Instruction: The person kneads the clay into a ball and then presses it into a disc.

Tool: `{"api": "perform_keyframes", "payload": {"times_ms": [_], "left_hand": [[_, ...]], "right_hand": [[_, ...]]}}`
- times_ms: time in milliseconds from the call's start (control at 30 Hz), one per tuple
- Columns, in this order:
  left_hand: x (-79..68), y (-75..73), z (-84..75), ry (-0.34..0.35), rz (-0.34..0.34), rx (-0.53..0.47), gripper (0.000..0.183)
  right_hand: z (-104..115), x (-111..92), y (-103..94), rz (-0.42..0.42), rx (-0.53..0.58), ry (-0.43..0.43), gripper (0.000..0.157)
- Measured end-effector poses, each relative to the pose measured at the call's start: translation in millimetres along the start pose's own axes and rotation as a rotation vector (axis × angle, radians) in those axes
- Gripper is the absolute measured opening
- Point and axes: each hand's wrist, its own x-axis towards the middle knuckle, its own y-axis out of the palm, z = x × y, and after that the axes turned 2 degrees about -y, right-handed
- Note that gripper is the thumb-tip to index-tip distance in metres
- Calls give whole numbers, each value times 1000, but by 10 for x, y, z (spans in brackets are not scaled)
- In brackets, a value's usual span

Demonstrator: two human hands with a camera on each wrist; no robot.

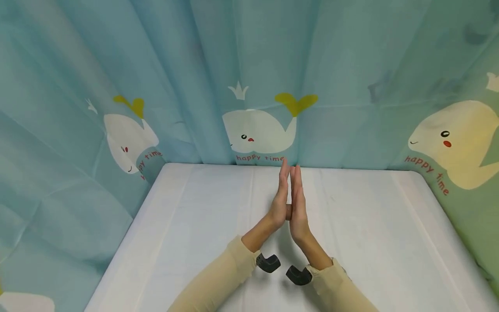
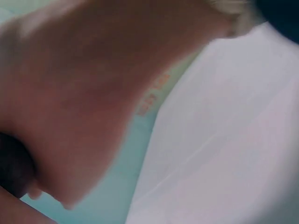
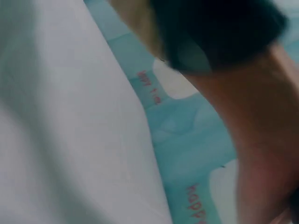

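Note:
Both hands are raised over the white table, palms facing, fingers straight and pointing away. Between the palms sits a small brown rounded thing point(image 1: 289, 212), mostly covered, so its kind cannot be told. My left hand point(image 1: 278, 209) presses it from the left side. From the other side my right hand point(image 1: 299, 213) presses against it. The fingertips of the two hands stand slightly apart. In the left wrist view the rounded thing point(image 2: 16, 165) looks dark and lies against the left palm. The right wrist view shows mainly the right hand point(image 3: 264, 186) and wrist, blurred.
A white-covered table point(image 1: 210, 195) spreads under the hands. Behind and beside it hangs a blue-green curtain point(image 1: 343, 86) printed with white whales. Black wrist cameras point(image 1: 268, 263) sit at both beige sleeves point(image 1: 222, 277), close to each other.

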Motion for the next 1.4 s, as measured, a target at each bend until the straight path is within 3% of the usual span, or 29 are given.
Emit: {"api": "perform_keyframes", "payload": {"times_ms": [133, 233, 467, 667, 767, 900, 1033, 1300, 1400], "left_hand": [[-39, 52, 14, 23, 93, 18, 68], [-81, 87, 11, 8, 114, 11, 67], [-152, 127, -47, -31, 97, -4, 66], [-89, 105, -90, -17, 46, -49, 67], [-32, 69, -45, -36, -8, -57, 65], [76, -38, 96, -25, -63, 36, 61], [133, -109, 226, 2, -75, 86, 60], [-75, 55, 222, -66, -34, 37, 62], [-127, 88, 179, -57, -35, -12, 62]], "right_hand": [[18, 99, -86, -44, 12, -16, 60], [-20, 149, -152, -76, 18, -12, 60], [-126, 172, -229, -112, 29, 20, 57], [-131, 134, -155, -91, 32, 64, 60], [-123, 79, -89, -70, 8, 76, 58], [-89, -37, 4, -46, -35, 77, 53], [-25, -88, 59, -19, -92, 41, 54], [26, 129, -54, -95, -116, 50, 53], [-4, 179, -90, -106, -121, 42, 54]]}}
